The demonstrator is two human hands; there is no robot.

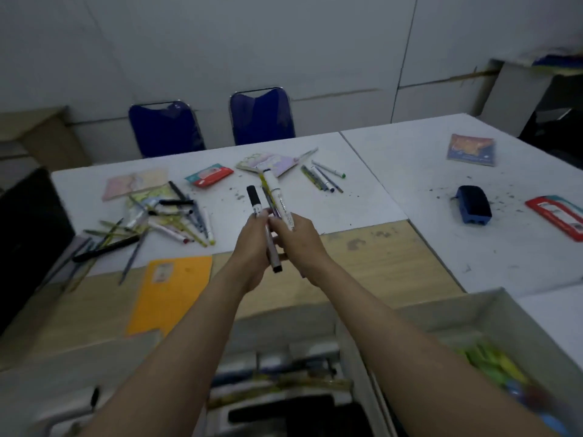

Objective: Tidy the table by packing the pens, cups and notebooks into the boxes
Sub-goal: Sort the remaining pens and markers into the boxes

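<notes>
Both hands meet above the middle of the table around a bundle of pens and markers [275, 197]. My left hand [252, 244] grips the black-capped marker and a thin pen. My right hand [299, 239] holds the fat white marker and the pens beside it. A heap of loose pens [164, 222] lies on the table to the left. A smaller group of pens [325, 176] lies at the back. Notebooks show at the back left [135, 182], back middle [268, 162] and far right [471, 149]. An open box [277, 383] with pens in it sits right below my arms.
A second box [498, 357] at lower right holds green and blue items. An orange folder [170, 294], a red-teal packet [209, 176], a blue eraser block [473, 203] and a red packet [558, 216] lie on the table. Two blue chairs [214, 121] stand behind it.
</notes>
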